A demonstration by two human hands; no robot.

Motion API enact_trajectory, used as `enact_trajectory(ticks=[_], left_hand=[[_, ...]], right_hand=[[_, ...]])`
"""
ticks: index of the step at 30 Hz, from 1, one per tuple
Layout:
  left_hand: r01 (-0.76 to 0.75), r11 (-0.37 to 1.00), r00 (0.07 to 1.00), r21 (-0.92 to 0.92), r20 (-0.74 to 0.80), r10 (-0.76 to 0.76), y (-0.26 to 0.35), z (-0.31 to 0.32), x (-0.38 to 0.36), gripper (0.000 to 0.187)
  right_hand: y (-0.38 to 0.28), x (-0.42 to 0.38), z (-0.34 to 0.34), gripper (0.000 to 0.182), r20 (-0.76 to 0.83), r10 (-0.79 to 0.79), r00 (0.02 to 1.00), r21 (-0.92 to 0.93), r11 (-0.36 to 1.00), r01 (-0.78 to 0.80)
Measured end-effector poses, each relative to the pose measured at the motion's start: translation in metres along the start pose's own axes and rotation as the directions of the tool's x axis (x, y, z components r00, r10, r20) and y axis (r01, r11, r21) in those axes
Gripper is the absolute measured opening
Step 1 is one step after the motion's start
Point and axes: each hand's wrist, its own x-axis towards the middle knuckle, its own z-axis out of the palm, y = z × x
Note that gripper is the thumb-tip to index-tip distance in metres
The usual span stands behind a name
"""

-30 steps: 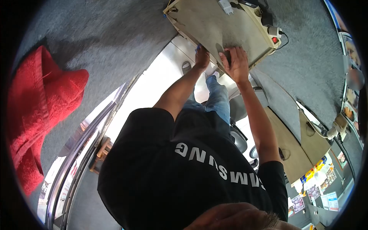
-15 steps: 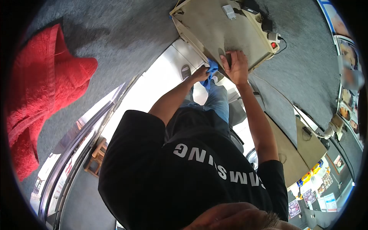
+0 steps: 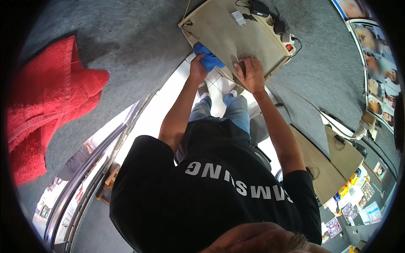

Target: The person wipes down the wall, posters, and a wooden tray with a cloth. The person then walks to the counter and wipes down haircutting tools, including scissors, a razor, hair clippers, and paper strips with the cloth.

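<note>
Head view, seen inverted, with your torso filling the lower centre of the frame. Your left hand (image 3: pixel 197 66), at upper centre, is closed around a blue cloth (image 3: pixel 208 57), which is bunched and pressed against the near edge of a beige table (image 3: pixel 219 26). The cloth lies on the table's left part, just beside its rim, touching both the surface and your fingers. Your right hand (image 3: pixel 251 75), slightly right of the left one, lies flat and open on the same table, fingers spread, palm against the surface near the edge; it grips nothing. The two hands are near each other but apart, with bare tabletop between them.

Further up the table, toward the top edge of the frame, stand a small white adapter (image 3: pixel 238 17) and a black charger (image 3: pixel 257 7), well apart from your hands. A power strip (image 3: pixel 284 34) with a red switch runs along the table's upper-right side, a cable trailing from it.

A red towel (image 3: pixel 46 109) hangs at the left of the frame against grey carpeted flooring (image 3: pixel 126 46), well apart from the table. Between your forearms, your blue jeans (image 3: pixel 230 111) and pale tiles show. At the far right edge, posters (image 3: pixel 377 55) line a wall; their details are blurred.
</note>
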Motion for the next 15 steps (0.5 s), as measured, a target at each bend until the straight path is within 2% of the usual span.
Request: enact_trajectory(ticks=[4,7,10,14,15], left_hand=[[0.075,0.965,0.993,-0.253,0.103,-0.05,-0.008,0.036,-0.004,0.047],[0.086,0.961,0.989,-0.263,0.142,-0.05,-0.024,0.048,-0.016,0.046],[0.136,0.983,0.99,-0.125,0.046,-0.131,-0.034,0.039,-0.027,0.047],[0.305,0.932,0.952,0.196,-0.05,-0.301,-0.041,0.017,-0.047,0.047],[0.295,0.94,0.953,0.172,0.02,-0.302,-0.04,0.012,-0.049,0.048]], right_hand=[[-0.001,0.0,-0.002,0.024,-0.003,-0.011,1.0,-0.019,1.0,0.011],[-0.001,0.0,-0.002,0.024,-0.013,-0.018,1.0,-0.024,1.0,0.018],[-0.001,-0.003,0.0,0.024,-0.006,-0.009,1.0,-0.023,1.0,0.009],[-0.003,-0.001,-0.001,0.024,-0.005,-0.011,1.0,-0.02,1.0,0.011],[-0.002,-0.001,-0.001,0.024,-0.01,-0.015,1.0,-0.031,0.999,0.015]])
